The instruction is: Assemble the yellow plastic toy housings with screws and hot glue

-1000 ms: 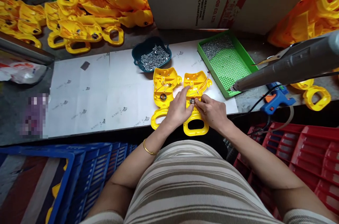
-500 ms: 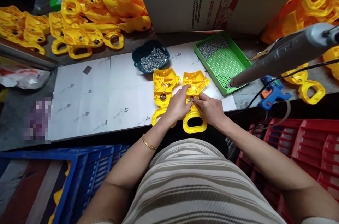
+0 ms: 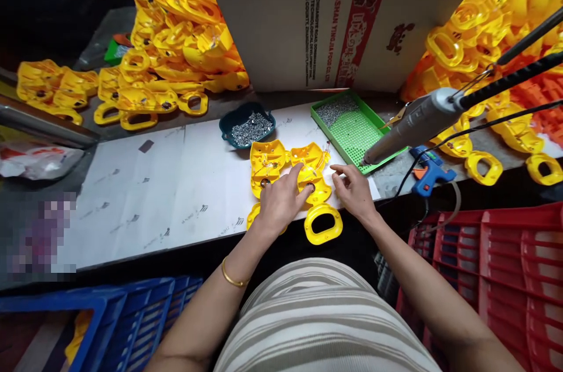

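Observation:
Two yellow plastic shells with ring handles lie side by side on the white sheet (image 3: 167, 184) at the table's front edge. My left hand (image 3: 279, 202) rests on them, its fingers pressing the round metal part on the right shell (image 3: 317, 184) while the palm covers part of the left shell (image 3: 264, 165). My right hand (image 3: 354, 193) hovers just right of the right shell, fingers apart and holding nothing. Thin wires run inside both shells.
A dark teal bowl of screws (image 3: 247, 125) and a green tray of screws (image 3: 352, 128) stand behind the shells. A hanging power screwdriver (image 3: 409, 125) and a blue glue gun (image 3: 428, 175) are at right. Yellow shells are piled at left (image 3: 167, 67) and right (image 3: 484, 67). A cardboard box (image 3: 334, 14) stands behind; blue (image 3: 109, 319) and red (image 3: 492, 266) crates below.
My right hand has let go of the round metal part and pulled away to the right, fingers opening. The left hand stays on the shells. The camera tilted up.

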`<action>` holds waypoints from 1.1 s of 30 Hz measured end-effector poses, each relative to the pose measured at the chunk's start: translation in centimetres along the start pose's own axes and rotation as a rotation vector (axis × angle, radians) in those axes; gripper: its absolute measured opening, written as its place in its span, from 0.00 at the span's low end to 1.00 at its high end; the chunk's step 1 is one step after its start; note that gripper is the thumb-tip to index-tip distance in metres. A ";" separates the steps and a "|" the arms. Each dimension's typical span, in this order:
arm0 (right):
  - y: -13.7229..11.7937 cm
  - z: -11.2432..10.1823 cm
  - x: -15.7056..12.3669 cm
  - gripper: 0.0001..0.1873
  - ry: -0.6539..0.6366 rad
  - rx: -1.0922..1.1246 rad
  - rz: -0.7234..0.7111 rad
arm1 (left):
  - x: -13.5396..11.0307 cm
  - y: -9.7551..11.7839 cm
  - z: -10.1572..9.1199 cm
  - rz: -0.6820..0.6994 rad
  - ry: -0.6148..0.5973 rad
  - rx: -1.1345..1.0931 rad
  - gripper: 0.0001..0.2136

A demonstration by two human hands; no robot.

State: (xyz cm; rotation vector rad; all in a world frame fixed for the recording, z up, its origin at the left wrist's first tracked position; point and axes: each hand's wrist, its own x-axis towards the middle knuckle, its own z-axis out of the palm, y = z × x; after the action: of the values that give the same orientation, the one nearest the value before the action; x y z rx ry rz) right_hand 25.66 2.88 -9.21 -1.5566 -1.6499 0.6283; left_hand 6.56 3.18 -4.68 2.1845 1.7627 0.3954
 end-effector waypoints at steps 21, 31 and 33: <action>0.9 1.2 0.5 0.15 0.026 0.304 0.178 | 5.5 0.8 1.7 0.142 0.184 -0.083 0.05; -2.2 -0.2 2.4 0.19 -0.067 0.962 0.438 | 4.3 -1.6 1.7 0.247 0.160 -0.225 0.04; -2.5 -0.3 2.3 0.14 -0.023 1.051 0.432 | 4.3 -1.8 1.7 0.235 0.150 -0.239 0.04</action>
State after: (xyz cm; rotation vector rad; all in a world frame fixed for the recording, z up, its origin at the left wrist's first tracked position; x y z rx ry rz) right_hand 24.51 4.80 -6.62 -1.0641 -0.7090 1.4432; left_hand 6.49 7.64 -6.87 2.2404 1.4424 0.8005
